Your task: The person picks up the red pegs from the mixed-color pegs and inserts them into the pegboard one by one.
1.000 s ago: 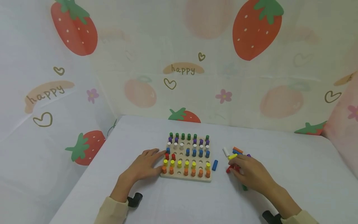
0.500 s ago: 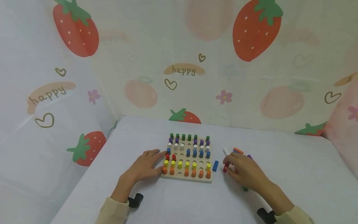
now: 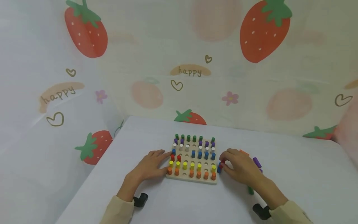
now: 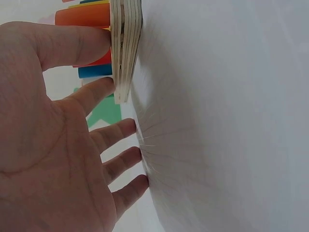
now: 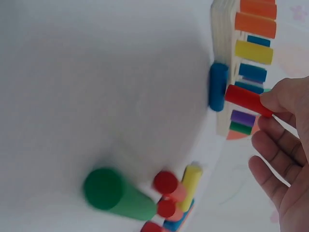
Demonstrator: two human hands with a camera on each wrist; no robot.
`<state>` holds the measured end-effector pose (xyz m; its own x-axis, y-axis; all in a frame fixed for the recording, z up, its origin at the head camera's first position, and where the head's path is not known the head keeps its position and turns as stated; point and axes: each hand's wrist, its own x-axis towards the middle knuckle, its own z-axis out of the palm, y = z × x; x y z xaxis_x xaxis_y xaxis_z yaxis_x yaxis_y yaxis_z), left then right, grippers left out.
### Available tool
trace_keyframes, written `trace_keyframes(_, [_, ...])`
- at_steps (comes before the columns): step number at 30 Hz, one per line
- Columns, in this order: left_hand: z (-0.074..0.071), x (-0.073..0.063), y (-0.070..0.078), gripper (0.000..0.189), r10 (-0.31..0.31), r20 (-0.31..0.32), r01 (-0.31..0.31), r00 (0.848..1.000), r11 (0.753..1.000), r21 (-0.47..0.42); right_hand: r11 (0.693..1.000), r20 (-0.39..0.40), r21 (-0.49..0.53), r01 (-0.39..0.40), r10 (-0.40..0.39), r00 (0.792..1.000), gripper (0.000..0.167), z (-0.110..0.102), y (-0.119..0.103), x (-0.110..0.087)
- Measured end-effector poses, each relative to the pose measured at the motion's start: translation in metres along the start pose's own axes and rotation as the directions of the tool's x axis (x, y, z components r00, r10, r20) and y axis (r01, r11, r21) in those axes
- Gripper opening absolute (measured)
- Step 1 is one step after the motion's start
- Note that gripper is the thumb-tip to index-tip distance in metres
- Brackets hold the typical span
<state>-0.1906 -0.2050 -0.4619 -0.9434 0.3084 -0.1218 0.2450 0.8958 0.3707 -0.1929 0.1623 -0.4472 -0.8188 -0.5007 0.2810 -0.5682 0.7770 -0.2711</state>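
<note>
My right hand (image 3: pixel 240 165) pinches a red peg (image 5: pixel 246 100) between thumb and fingers, just right of the wooden pegboard (image 3: pixel 193 180). Beneath it, a blue peg (image 5: pixel 218 87) lies on the table beside the board's right edge. My left hand (image 3: pixel 149 166) is at the opposite side, thumb and index fingertips against the board's left edge, the other fingers spread with their tips at the tabletop. Rows of green, purple, white, blue, red, yellow and orange pegs stand in the board. Bare holes show in several rows, most of them in the red row.
Loose pegs lie to the right, partly behind my right hand: a green peg (image 5: pixel 120 193), a yellow peg (image 5: pixel 191 186), an orange peg (image 3: pixel 244 152), a purple peg (image 3: pixel 257 162) and several red ones. A strawberry-print cloth (image 3: pixel 156 46) rises behind the white table (image 3: pixel 179 205).
My right hand has picked a red peg from the loose pile and carried it left to the board's right edge. My left hand keeps its place at the board. The head view has shifted slightly.
</note>
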Motion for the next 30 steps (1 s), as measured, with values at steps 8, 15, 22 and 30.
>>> trace_keyframes(8, [0.001,0.000,0.002,0.065,0.002,-0.007,-0.002,1.000,1.000,0.024,0.998,-0.009,0.002,0.058,-0.058,0.998,0.015,0.000,-0.011,0.011])
trace_keyframes(15, [0.001,0.005,0.003,0.065,0.012,-0.009,-0.012,1.000,1.000,0.019,0.997,-0.023,-0.001,0.078,-0.078,0.997,0.014,-0.002,-0.019,0.020])
trace_keyframes(22, [0.001,0.006,0.005,0.065,0.016,0.001,-0.016,1.000,1.000,0.007,0.996,-0.008,-0.001,0.095,-0.095,0.995,0.014,-0.001,-0.025,0.028])
trace_keyframes(30, [0.000,0.002,0.002,0.064,0.019,0.002,-0.019,1.000,1.000,0.011,0.995,0.023,0.065,0.074,-0.075,0.997,0.017,0.007,-0.038,0.041])
